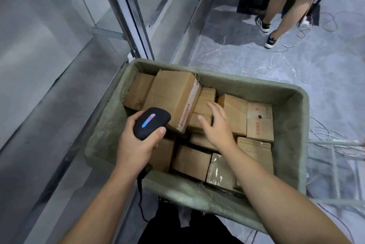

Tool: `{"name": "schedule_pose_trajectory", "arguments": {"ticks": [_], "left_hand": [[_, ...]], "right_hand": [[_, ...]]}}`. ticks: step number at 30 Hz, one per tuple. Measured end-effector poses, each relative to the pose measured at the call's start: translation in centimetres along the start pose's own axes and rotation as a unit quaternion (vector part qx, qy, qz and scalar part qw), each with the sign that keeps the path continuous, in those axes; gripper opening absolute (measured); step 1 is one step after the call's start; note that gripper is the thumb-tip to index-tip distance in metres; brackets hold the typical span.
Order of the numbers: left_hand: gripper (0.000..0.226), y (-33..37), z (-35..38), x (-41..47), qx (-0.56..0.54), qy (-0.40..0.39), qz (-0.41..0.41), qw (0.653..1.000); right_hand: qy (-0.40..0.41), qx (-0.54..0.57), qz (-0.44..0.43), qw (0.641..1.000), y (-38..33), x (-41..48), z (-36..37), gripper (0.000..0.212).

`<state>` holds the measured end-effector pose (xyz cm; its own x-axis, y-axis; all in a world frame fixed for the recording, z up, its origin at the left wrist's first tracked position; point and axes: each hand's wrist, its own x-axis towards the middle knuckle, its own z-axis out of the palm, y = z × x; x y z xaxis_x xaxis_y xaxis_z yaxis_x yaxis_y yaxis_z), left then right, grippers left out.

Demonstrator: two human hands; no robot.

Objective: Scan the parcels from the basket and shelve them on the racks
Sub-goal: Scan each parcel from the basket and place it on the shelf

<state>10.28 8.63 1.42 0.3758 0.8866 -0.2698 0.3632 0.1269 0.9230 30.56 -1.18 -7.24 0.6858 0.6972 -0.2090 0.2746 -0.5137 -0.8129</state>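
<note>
While your left hand (pixel 138 145) grips the black scanner (pixel 151 123) just above the basket's near-left corner, thumb pressed to its side and its red-and-blue light strip facing up, your right hand (pixel 217 125) hovers over the basket's middle. Its fingers are straight and spread, and it holds nothing. Whether its fingertips touch the small parcel (pixel 203 105) beneath them is not clear.

The basket (pixel 197 192) is a grey-green tub with rough, fibrous walls, packed close with brown cardboard parcels. Against its near rim lies a parcel wrapped in glossy clear tape (pixel 219 170), with a plain box (pixel 191 161) just left of it. Toward the far-left corner a large parcel (pixel 171 97) rests tilted on the others, a white tape strip with red print running down its right edge. By the right wall sits a box with red print and a small dark hole (pixel 259 121).

Just beyond the far-left corner rises a grey metal rack upright (pixel 134 16). Loose cables (pixel 325 135) trail on the floor right of the basket. Well beyond its far side, another person's legs (pixel 276 16) stand on marbled grey tiles.
</note>
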Motion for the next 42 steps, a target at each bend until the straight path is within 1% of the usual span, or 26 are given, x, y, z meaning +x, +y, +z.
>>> {"name": "schedule_pose_trajectory", "arguments": {"ticks": [4, 9, 10, 12, 14, 16, 20, 22, 27, 29, 33, 36, 37, 39, 42], "left_hand": [[0.056, 0.5, -2.1, 1.1, 0.006, 0.006, 0.009, 1.0], [0.068, 0.2, -5.3, 2.1, 0.002, 0.026, 0.008, 1.0], [0.068, -0.1, -6.1, 2.4, 0.003, 0.032, 0.005, 0.999], [0.064, -0.6, -7.5, 2.9, 0.013, 0.041, -0.001, 0.999], [0.066, -0.9, -8.8, 3.4, -0.004, 0.049, 0.001, 0.999], [0.063, -0.8, -9.9, 3.9, -0.019, 0.05, 0.007, 0.999], [0.057, -0.7, -11.6, 5.0, -0.035, 0.038, 0.009, 0.999], [0.052, -0.7, -12.2, 5.6, -0.046, 0.029, 0.007, 0.999], [0.052, -1.0, -13.0, 7.4, -0.056, -0.001, 0.005, 0.998], [0.053, -1.0, -12.9, 8.0, -0.055, -0.011, 0.009, 0.998], [0.054, -0.5, -12.3, 9.1, -0.06, -0.043, 0.021, 0.997], [0.059, 0.2, -11.6, 9.6, -0.068, -0.067, 0.025, 0.995], [0.058, 0.4, -11.4, 9.8, -0.069, -0.074, 0.028, 0.994], [0.054, 0.6, -11.0, 10.0, -0.072, -0.089, 0.031, 0.993], [0.055, 1.0, -10.4, 10.2, -0.069, -0.12, 0.032, 0.99]], "right_hand": [[0.0, 0.03, -0.006, 1.0, -3.7, 0.8, 2.8, 0.066], [0.002, 0.082, 0.046, 0.996, -7.5, 1.8, 6.1, 0.08], [0.012, 0.06, 0.037, 0.997, -8.1, 1.9, 6.7, 0.08], [0.025, -0.044, -0.003, 0.999, -9.2, 2.1, 7.7, 0.082], [0.023, -0.156, -0.029, 0.987, -10.5, 2.7, 8.5, 0.081], [0.007, -0.228, -0.027, 0.973, -12.0, 3.5, 9.3, 0.081], [-0.044, -0.315, 0.012, 0.948, -14.2, 4.8, 12.0, 0.083], [-0.055, -0.346, 0.034, 0.936, -14.4, 5.2, 12.9, 0.086], [-0.026, -0.379, 0.058, 0.923, -13.4, 4.3, 12.8, 0.097], [-0.002, -0.375, 0.08, 0.924, -13.4, 3.8, 12.0, 0.1], [0.046, -0.313, 0.14, 0.938, -14.1, 3.2, 10.1, 0.107], [0.076, -0.28, 0.171, 0.941, -14.3, 2.8, 9.3, 0.107], [0.085, -0.267, 0.177, 0.944, -14.3, 2.6, 9.0, 0.105], [0.094, -0.221, 0.174, 0.955, -14.1, 2.2, 8.2, 0.101], [0.1, -0.122, 0.127, 0.979, -12.4, 1.1, 6.2, 0.088]]}}
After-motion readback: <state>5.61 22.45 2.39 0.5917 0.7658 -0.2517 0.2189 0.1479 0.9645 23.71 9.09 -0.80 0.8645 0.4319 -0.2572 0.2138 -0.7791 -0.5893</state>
